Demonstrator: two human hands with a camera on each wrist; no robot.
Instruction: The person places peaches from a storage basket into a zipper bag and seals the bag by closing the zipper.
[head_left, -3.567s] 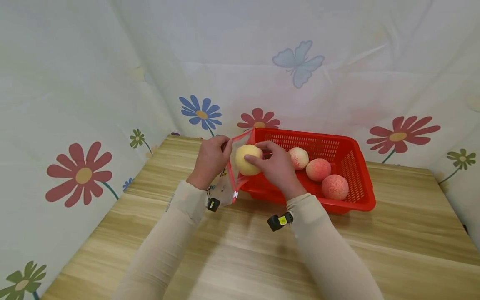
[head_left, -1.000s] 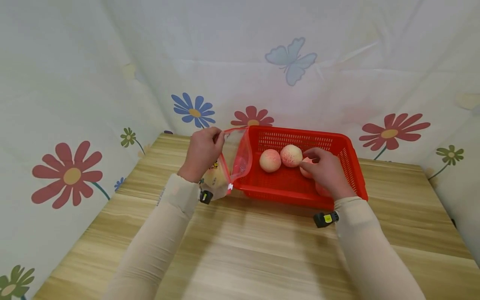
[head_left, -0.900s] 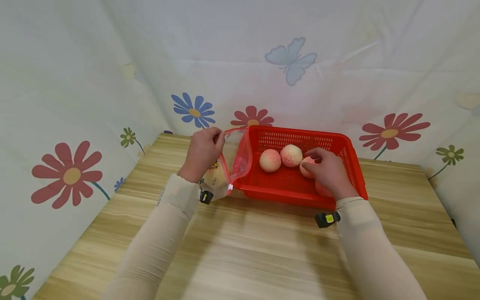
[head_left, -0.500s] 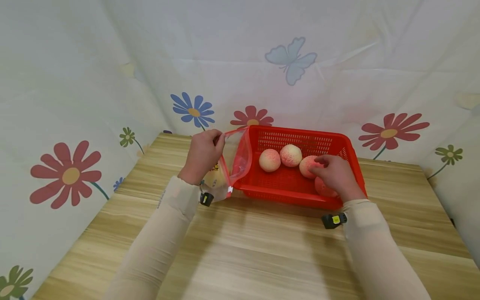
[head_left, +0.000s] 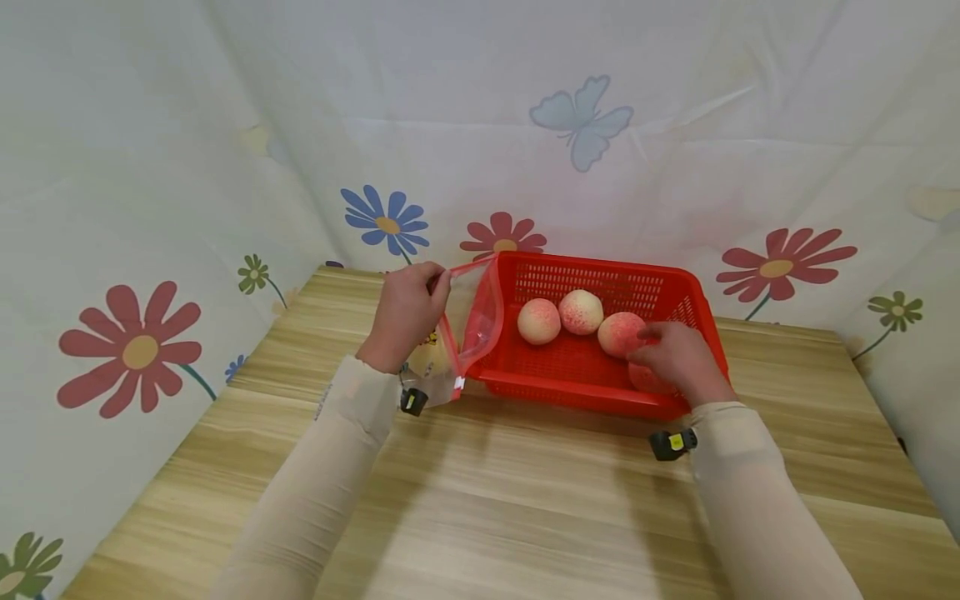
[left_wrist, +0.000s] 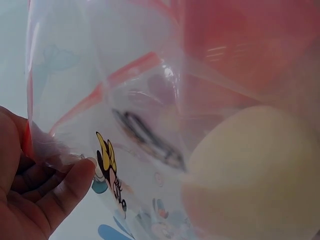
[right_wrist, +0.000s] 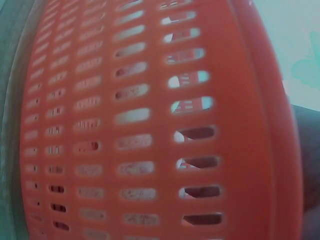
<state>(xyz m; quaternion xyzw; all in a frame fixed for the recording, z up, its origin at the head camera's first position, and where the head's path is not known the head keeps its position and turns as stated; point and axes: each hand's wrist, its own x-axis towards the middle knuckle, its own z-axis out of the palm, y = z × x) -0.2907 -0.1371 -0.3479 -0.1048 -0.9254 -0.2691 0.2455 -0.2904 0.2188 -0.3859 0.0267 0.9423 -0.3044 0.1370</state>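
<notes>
My left hand (head_left: pixel 408 312) pinches the rim of a clear zip bag (head_left: pixel 485 321) with pink edging and cartoon prints, its mouth held wide towards the basket. In the left wrist view, a pale yellow peach (left_wrist: pixel 255 175) shows through the bag's plastic. My right hand (head_left: pixel 682 360) reaches into the red basket (head_left: pixel 585 393), thumb and fingers loosely bent and apart, above the front-right peach (head_left: pixel 647 379), which it partly covers. Whether it touches that peach is unclear. Just left of the fingers lies a pink peach (head_left: pixel 619 335). The right wrist view shows only the basket's slotted wall (right_wrist: pixel 240 125) and a hand's dark edge.
Two more peaches, one at the left (head_left: pixel 538 322) and a speckled one (head_left: pixel 581 312), lie in the basket. It stands on a wood-grain table (head_left: pixel 480 508) near the back. A flower-print curtain (head_left: pixel 450 125) hangs behind and at both sides.
Earlier, the right hand held a yellow peach at the bag's mouth; that hand is now over the basket's right end. Lately it has shifted slightly right and nearer. The left hand stays at the bag.
</notes>
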